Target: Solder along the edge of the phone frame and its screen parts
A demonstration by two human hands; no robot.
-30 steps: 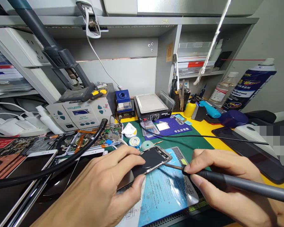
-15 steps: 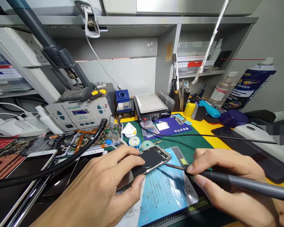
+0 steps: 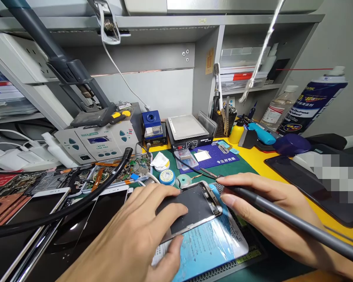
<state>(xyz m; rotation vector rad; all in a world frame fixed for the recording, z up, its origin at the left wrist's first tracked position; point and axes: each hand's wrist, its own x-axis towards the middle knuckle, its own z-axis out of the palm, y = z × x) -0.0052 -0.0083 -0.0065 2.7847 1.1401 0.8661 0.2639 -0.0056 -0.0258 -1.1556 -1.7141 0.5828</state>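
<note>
My left hand (image 3: 135, 239) grips a dark phone (image 3: 191, 207) with a metal frame, fingers on its top face and thumb under its near edge. The phone lies tilted over a blue sheet (image 3: 206, 246) on a perforated pad. My right hand (image 3: 270, 215) is wrapped round a long black soldering iron (image 3: 282, 215). The iron's thin tip (image 3: 207, 171) points left and away, lifted above the phone's far right corner and apart from it. A black cable runs from the iron's tail off the lower right.
A grey rework station (image 3: 97, 143), a blue unit (image 3: 153, 125) and a hot plate (image 3: 188, 133) stand at the back. Phone parts and boards (image 3: 76, 176) crowd the left, crossed by a black hose (image 3: 76, 203). A spray can (image 3: 312, 102), bottles and a dark tablet (image 3: 317, 188) are on the right.
My right hand lifted the iron's tip off the phone's right edge and swung it up and away. My left hand drew the phone nearer and turned it flatter.
</note>
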